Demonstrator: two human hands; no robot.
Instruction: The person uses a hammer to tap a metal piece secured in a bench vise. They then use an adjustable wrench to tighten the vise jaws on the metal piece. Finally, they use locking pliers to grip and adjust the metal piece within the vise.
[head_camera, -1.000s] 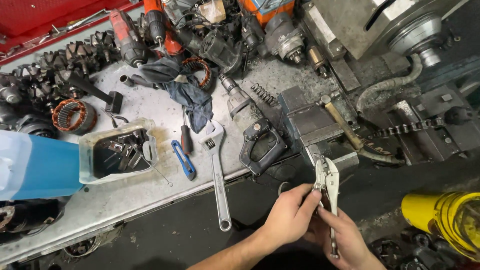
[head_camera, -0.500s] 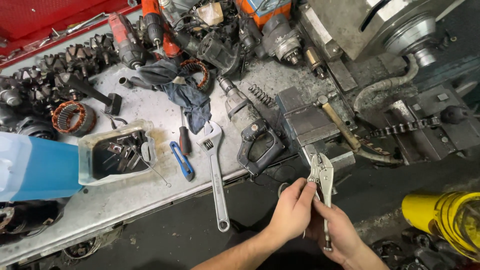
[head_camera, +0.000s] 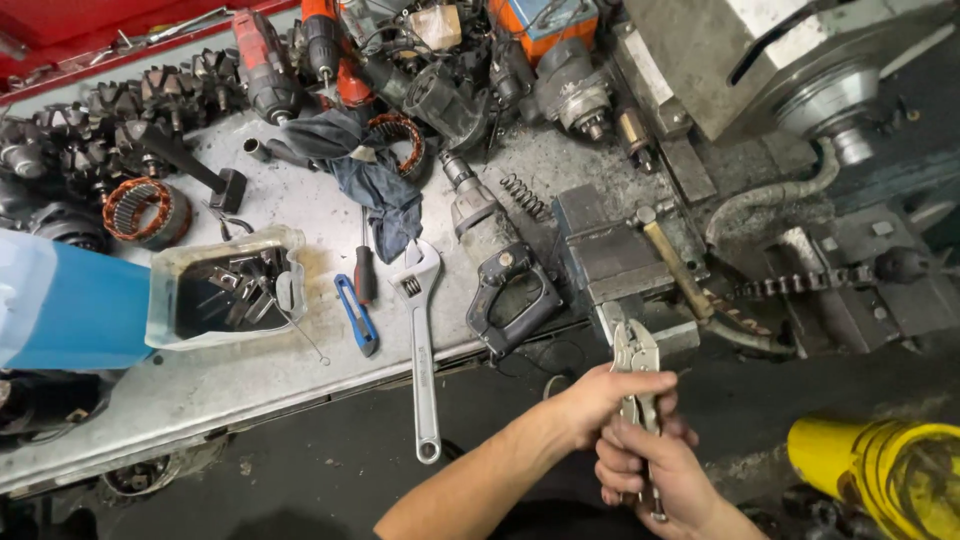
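Bench: a scuffed grey metal worktop (head_camera: 300, 370) lies up and to the left of both hands, crowded with tools and motor parts.
Wrench: a long silver adjustable wrench (head_camera: 422, 350) lies well left of the hands, its handle end hanging over the bench edge.
Drill body: a grey power-tool housing with a black loop handle (head_camera: 505, 280) sits between the wrench and the hands, close to the bench edge.
Vise: a dark steel block vise (head_camera: 610, 250) stands just above the hands; the pliers' head points up toward it, whether touching cannot be told.
Hammer: a wooden-handled hammer (head_camera: 675, 260) rests across the vise, above and slightly right of the hands.
Small tools: a blue-handled utility knife (head_camera: 357, 315) and a red-and-black screwdriver (head_camera: 364, 270) lie left of the wrench.
Tub: a clear plastic tub of dark metal parts (head_camera: 225, 290) sits far left, beside a blue container (head_camera: 75, 305).
Rag: a dark blue cloth (head_camera: 375, 185) lies far above and left of the hands.
Yellow object: a yellow cylinder (head_camera: 880, 470) is right of the hands, down off the bench.
Pliers: silver locking pliers (head_camera: 637, 395) stand upright between the two hands, below the bench edge.
Left hand (head_camera: 610, 400): fingers curled around the upper pliers handles, just under the head.
Right hand (head_camera: 655, 470): clenched on the lower handles, directly beneath and touching the left hand.
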